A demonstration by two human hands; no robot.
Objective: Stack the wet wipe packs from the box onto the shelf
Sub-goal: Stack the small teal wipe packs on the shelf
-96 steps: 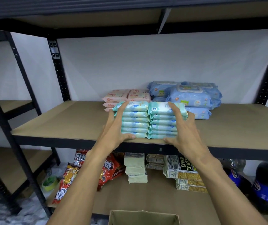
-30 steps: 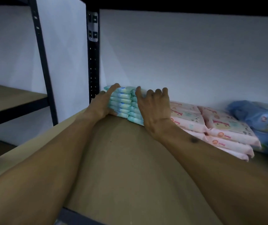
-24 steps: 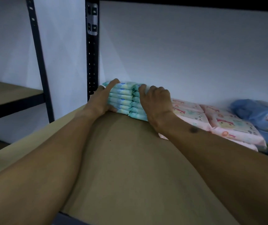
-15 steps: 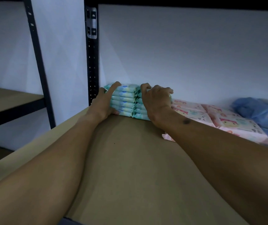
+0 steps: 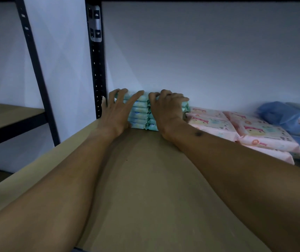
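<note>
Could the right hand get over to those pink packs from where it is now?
Probably yes. The right hand rests on the green wipe packs, and the pink packs lie immediately to its right on the same shelf, with nothing between them.

Wipe stack (image 5: 139,113) at shelf (image 5: 145,179) back-left corner, flat packs (image 5: 236,128) right.

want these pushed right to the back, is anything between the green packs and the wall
Nothing visible. The green packs sit at the back wall, both hands on them, pink packs beside them on the right.
</note>
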